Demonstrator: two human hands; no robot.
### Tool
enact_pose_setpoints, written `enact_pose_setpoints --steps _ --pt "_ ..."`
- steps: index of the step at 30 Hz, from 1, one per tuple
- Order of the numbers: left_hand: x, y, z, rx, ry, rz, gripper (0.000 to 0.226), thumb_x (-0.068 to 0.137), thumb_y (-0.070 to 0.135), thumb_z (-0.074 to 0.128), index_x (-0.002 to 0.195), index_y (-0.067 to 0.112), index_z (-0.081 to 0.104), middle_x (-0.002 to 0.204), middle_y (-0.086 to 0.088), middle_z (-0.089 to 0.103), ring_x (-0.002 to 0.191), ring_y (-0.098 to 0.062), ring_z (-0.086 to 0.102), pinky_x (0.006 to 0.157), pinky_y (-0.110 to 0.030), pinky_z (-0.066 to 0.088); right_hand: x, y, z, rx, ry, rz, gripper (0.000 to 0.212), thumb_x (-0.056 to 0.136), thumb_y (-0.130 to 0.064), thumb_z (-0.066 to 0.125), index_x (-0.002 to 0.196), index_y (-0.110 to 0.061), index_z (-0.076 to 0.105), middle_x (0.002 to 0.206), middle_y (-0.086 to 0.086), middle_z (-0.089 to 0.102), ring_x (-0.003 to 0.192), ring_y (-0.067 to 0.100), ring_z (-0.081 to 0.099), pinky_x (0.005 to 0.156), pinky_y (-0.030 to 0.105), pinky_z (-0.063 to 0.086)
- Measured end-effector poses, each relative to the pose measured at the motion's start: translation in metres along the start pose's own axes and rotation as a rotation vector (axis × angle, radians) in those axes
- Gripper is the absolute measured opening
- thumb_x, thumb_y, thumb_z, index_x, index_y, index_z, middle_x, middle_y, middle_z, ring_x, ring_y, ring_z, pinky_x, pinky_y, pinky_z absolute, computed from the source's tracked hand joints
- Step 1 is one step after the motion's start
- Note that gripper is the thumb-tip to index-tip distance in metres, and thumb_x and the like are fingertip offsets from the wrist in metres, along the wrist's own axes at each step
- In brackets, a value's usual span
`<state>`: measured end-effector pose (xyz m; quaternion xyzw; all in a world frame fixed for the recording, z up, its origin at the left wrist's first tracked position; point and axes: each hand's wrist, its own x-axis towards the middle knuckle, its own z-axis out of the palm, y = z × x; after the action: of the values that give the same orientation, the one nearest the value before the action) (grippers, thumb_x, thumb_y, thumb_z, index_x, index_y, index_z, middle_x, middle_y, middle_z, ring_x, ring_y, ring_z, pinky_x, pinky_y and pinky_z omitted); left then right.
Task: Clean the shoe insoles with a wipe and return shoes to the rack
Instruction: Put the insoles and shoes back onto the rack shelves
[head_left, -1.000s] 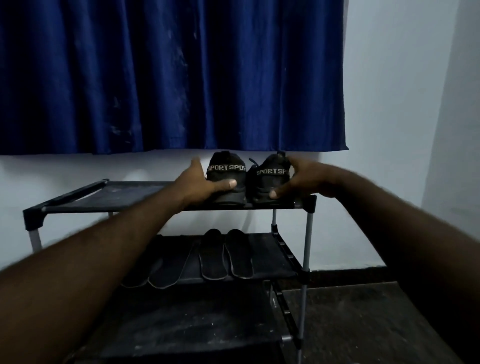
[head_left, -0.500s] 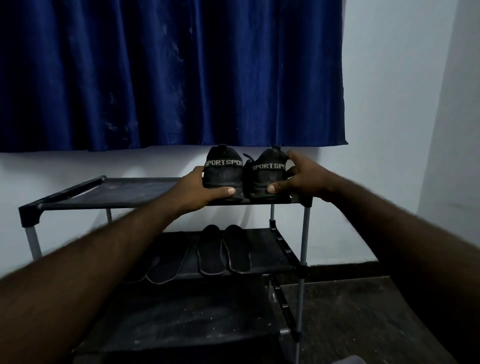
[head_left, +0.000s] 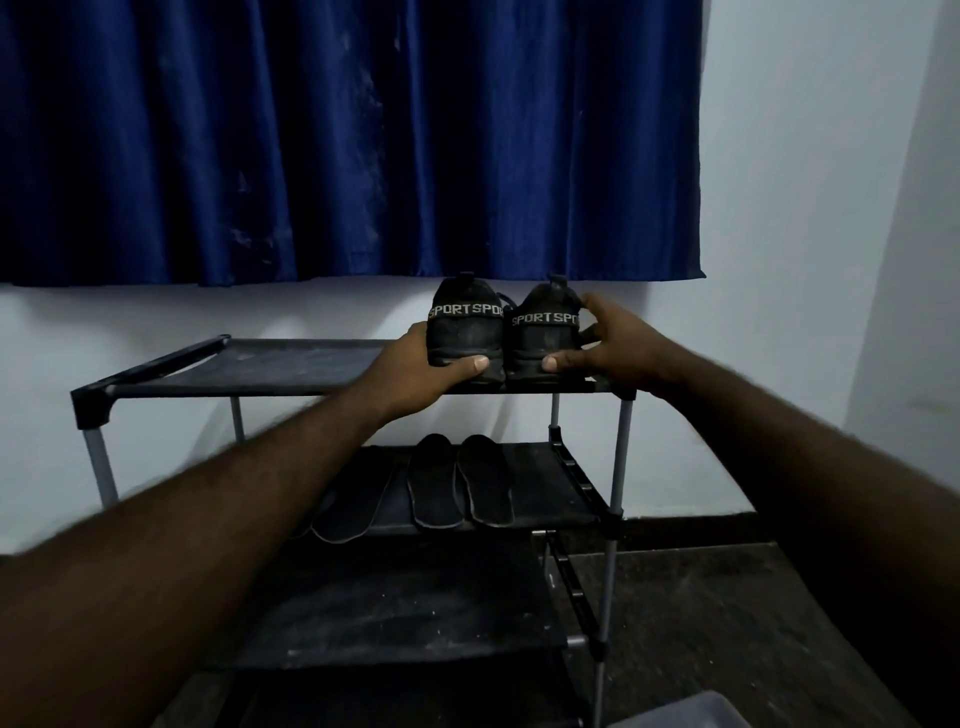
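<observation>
Atop rack's (head_left: 249, 387) fabric shelf, hands (head_left: 415, 366) grip black mesh shoes (head_left: 465, 332).

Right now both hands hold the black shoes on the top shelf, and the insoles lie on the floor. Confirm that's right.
Wrong on one point: the head view shows the insoles lying on the rack's second shelf, not the floor. The left hand and right hand do hold the black shoes on the top shelf.

The left shoe (head_left: 464, 335) stood with the right shoe (head_left: 540, 340) just beside it at 3 o'clock, both on the top shelf of the rack (head_left: 249, 366); insoles (head_left: 434, 483) lay one shelf below, at 6 o'clock; the curtain (head_left: 337, 140) hung behind, at 12 o'clock.
</observation>
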<state>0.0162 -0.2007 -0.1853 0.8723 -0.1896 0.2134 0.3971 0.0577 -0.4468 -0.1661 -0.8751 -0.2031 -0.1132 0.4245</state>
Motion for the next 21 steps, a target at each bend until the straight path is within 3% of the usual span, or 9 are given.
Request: enact_pose_setpoints --steps 2,4,6,8,10,14,17,19,21 --pt "-0.003 -0.002 -0.004 0.067 0.027 -0.031 0.021 0.087 0.038 0.070 0.102 0.035 0.057 0.094 0.020 0.060 0.086 0.009 0.057 0.075 -0.007 0.044 -0.008 -0.002 0.003 -0.095 0.025 0.017 0.090 0.076 -0.030 0.083 0.147 -0.021 0.030 0.130 0.011 0.059 0.110 0.021 0.061 0.081 0.033 0.056" --pt "-0.010 -0.011 -0.009 0.189 0.055 -0.046 0.044 0.082 0.049 0.071 0.116 0.023 0.059 0.103 0.011 0.064 0.096 -0.006 0.061 0.081 -0.021 0.048 -0.025 -0.004 0.012 -0.183 0.077 0.027 0.086 0.081 -0.031 0.080 0.149 -0.016 0.029 0.137 0.013 0.056 0.116 0.025 0.060 0.092 0.034 0.051" --pt "-0.029 -0.016 -0.011 0.255 0.078 -0.022 0.054 0.081 0.048 0.072 0.124 0.019 0.058 0.110 0.007 0.064 0.101 -0.009 0.060 0.084 -0.024 0.047 -0.051 -0.002 0.029 -0.218 0.184 -0.007 0.071 0.085 -0.025 0.076 0.144 -0.014 0.039 0.135 0.009 0.058 0.113 0.022 0.062 0.092 0.030 0.048" --pt "-0.062 -0.022 -0.013 0.267 0.078 0.006 0.061 0.081 0.046 0.073 0.131 0.016 0.056 0.117 0.006 0.062 0.107 -0.008 0.059 0.091 -0.023 0.046 -0.078 0.004 0.053 -0.215 0.307 -0.095 0.054 0.086 -0.023 0.074 0.134 -0.016 0.052 0.126 0.002 0.063 0.107 0.021 0.064 0.091 0.034 0.052" --pt "-0.105 -0.034 -0.015 0.244 0.055 -0.012 0.057 0.080 0.044 0.075 0.128 0.016 0.060 0.113 0.007 0.065 0.100 -0.004 0.062 0.087 -0.018 0.048 -0.101 0.009 0.083 -0.178 0.326 -0.135 0.042 0.085 -0.026 0.074 0.124 -0.017 0.060 0.116 0.002 0.067 0.097 0.019 0.065 0.087 0.039 0.055" --pt "-0.193 -0.077 -0.025 0.107 0.096 -0.213 0.023 0.078 0.025 0.080 0.098 0.017 0.071 0.079 0.009 0.069 0.066 0.002 0.063 0.061 -0.006 0.045 -0.131 0.006 0.167 -0.139 0.064 -0.072 0.027 0.083 -0.028 0.076 0.104 -0.014 0.068 0.092 0.002 0.073 0.085 0.017 0.069 0.081 0.038 0.056" --pt "-0.257 -0.117 -0.043 0.079 0.210 -0.408 0.013 0.078 0.015 0.080 0.088 0.011 0.073 0.069 0.011 0.067 0.057 0.007 0.060 0.059 -0.005 0.044 -0.152 -0.020 0.250 -0.117 -0.199 -0.072 0.028 0.083 -0.031 0.076 0.105 -0.015 0.068 0.093 0.004 0.073 0.088 0.019 0.069 0.083 0.034 0.054" --pt "-0.300 -0.140 -0.061 0.066 0.264 -0.541 0.011 0.079 0.015 0.078 0.088 0.011 0.073 0.070 0.009 0.068 0.056 0.010 0.059 0.060 -0.004 0.045 -0.164 -0.046 0.308 -0.116 -0.350 -0.095 0.032 0.084 -0.033 0.075 0.109 -0.015 0.068 0.099 0.005 0.073 0.095 0.019 0.068 0.082 0.025 0.049" --pt "-0.348 -0.160 -0.081 0.082 0.310 -0.653 0.008 0.082 0.018 0.076 0.088 0.014 0.073 0.074 0.005 0.070 0.059 0.011 0.059 0.066 -0.008 0.048 -0.178 -0.073 0.367 -0.092 -0.499 -0.141 0.033 0.082 -0.035 0.076 0.107 -0.016 0.069 0.101 0.004 0.073 0.098 0.018 0.067 0.079 0.024 0.047"
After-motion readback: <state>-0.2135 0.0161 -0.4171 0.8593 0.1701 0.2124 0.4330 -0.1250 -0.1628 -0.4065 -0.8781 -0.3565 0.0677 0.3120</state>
